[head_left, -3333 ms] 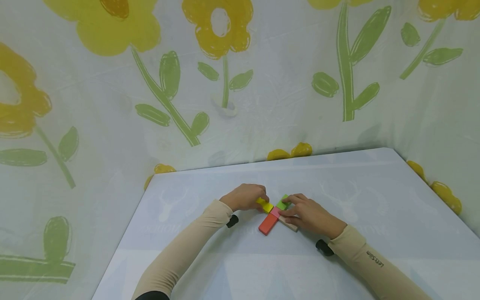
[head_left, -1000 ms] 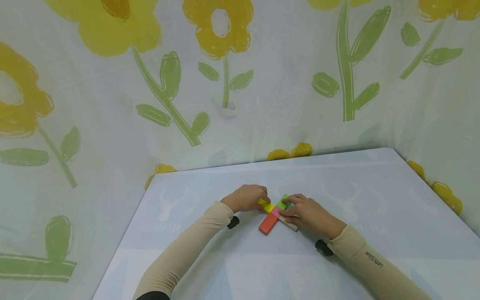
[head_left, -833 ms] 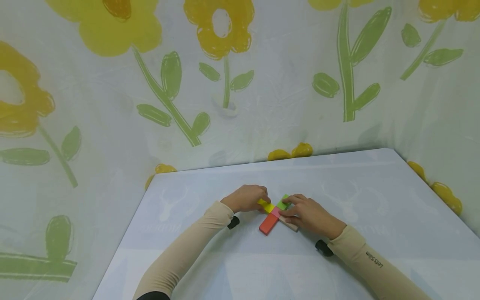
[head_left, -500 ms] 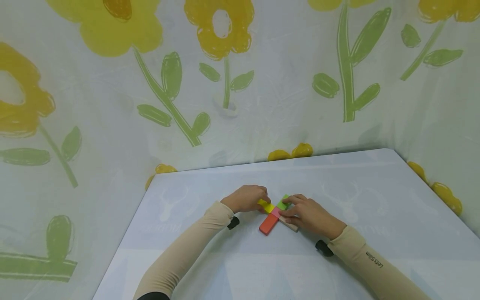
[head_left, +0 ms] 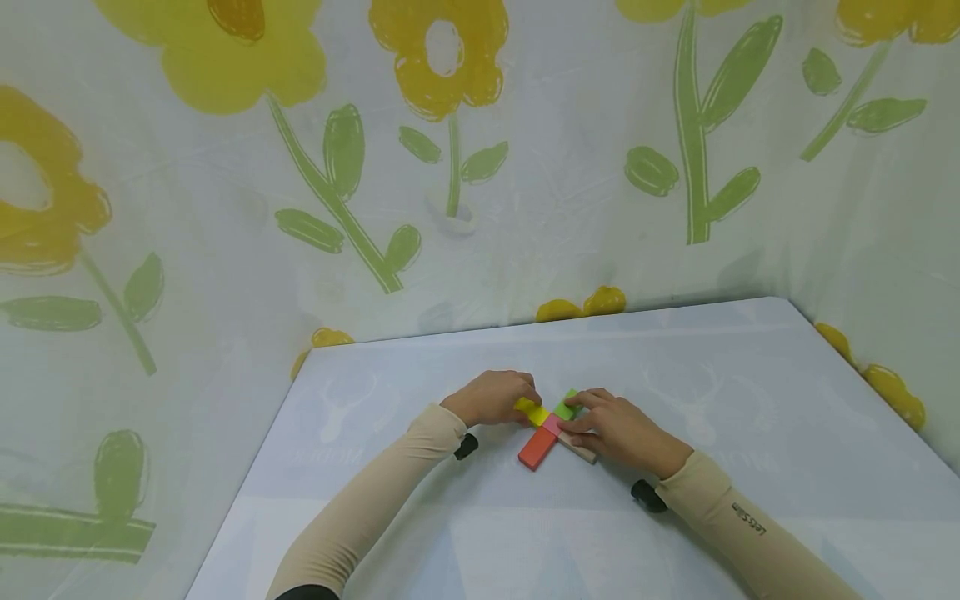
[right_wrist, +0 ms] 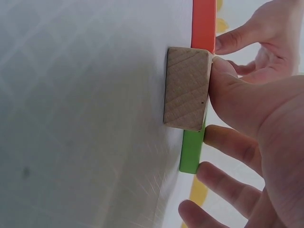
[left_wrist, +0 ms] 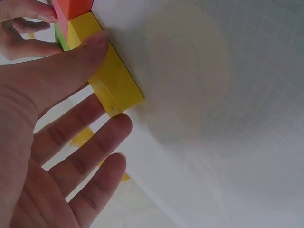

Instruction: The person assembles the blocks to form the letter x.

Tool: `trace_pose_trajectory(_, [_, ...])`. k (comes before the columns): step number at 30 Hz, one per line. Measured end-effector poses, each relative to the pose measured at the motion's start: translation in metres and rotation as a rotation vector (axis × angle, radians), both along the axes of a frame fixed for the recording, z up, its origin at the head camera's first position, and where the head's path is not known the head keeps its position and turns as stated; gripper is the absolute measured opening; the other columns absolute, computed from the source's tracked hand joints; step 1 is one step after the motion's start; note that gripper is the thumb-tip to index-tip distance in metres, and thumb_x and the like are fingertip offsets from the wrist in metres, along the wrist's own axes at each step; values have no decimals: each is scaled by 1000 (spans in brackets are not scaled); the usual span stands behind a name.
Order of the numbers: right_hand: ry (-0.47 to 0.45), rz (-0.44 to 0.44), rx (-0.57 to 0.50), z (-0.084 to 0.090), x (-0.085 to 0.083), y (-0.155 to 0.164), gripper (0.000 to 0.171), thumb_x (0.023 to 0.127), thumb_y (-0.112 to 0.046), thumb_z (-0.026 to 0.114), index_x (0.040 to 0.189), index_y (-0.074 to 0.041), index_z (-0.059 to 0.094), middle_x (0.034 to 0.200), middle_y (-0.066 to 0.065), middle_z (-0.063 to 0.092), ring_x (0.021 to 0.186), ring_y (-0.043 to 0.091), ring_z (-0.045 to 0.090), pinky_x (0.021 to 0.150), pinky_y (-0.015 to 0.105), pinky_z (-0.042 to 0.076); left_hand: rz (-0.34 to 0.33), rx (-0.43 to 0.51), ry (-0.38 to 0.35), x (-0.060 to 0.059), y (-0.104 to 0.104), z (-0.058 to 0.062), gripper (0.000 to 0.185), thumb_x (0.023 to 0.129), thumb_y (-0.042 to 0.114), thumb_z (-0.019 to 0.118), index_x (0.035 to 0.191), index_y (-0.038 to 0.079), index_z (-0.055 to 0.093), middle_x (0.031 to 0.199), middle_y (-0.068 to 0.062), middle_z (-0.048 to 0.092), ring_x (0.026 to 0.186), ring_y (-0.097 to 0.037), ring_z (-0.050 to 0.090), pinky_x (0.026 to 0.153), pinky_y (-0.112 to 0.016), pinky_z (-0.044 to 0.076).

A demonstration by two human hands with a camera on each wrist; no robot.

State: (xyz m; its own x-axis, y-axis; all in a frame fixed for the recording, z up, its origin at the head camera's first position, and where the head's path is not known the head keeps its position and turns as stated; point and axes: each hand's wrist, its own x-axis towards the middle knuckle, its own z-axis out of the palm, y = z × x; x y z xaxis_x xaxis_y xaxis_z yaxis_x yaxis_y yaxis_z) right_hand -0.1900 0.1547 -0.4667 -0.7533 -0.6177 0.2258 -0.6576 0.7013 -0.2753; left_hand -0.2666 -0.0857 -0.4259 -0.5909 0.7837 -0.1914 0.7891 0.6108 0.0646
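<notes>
In the head view several blocks form an X on the table. A pink block (head_left: 551, 424) sits in the middle, touching a red block (head_left: 537, 448), a yellow block (head_left: 532, 411), a green block (head_left: 566, 406) and a plain wooden block (head_left: 577, 447). My left hand (head_left: 496, 395) pinches the yellow block (left_wrist: 113, 76), thumb on one face and fingers behind. My right hand (head_left: 621, 432) rests on the blocks: its thumb presses the wooden block (right_wrist: 187, 88) near its top edge, and fingertips touch the green block (right_wrist: 191, 151). It partly covers the wooden and green blocks.
The white table (head_left: 420, 533) carries faint printed patterns. Its far edge meets a hanging cloth (head_left: 555, 192) with yellow flowers. Black wrist cameras hang under both sleeves, the left camera (head_left: 467, 445) and the right camera (head_left: 648, 496).
Next to nothing differs. The left hand and the yellow block sit a hair to the right of where they were 3.3 seconds ago; the right hand stays in place.
</notes>
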Motion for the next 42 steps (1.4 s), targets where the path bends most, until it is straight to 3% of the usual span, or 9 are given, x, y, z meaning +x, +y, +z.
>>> trace_pose_trajectory(15, [-52, -21, 9, 1, -1, 0, 33, 89, -25, 81, 121, -20, 79, 129, 10, 68, 123, 35, 60, 91, 52, 57, 47, 21, -2, -2, -4, 0, 42, 90, 32, 82, 129, 21, 74, 123, 5, 70, 108, -10, 66, 97, -29, 57])
trace_pose_trajectory(26, [-34, -20, 4, 0, 0, 0, 32, 89, -25, 81, 120, -19, 79, 129, 11, 68, 123, 35, 61, 91, 52, 58, 71, 44, -33, -2, -10, 2, 43, 90, 35, 82, 130, 21, 74, 125, 4, 71, 106, -11, 67, 96, -28, 57])
trace_pose_trajectory(35, [-36, -38, 22, 2, 1, -1, 30, 89, -25, 81, 119, -21, 80, 130, 10, 68, 123, 36, 61, 82, 49, 55, 80, 78, -29, -1, -15, 4, 43, 90, 33, 82, 129, 19, 74, 123, 3, 71, 111, -15, 68, 98, -32, 57])
trace_pose_trajectory(42, [-68, -62, 30, 4, 0, -2, 32, 89, -24, 81, 120, -24, 79, 133, 8, 67, 126, 35, 60, 89, 52, 53, 96, 110, -39, 1, -22, 8, 43, 90, 31, 82, 129, 16, 74, 125, 2, 71, 109, -16, 69, 94, -32, 58])
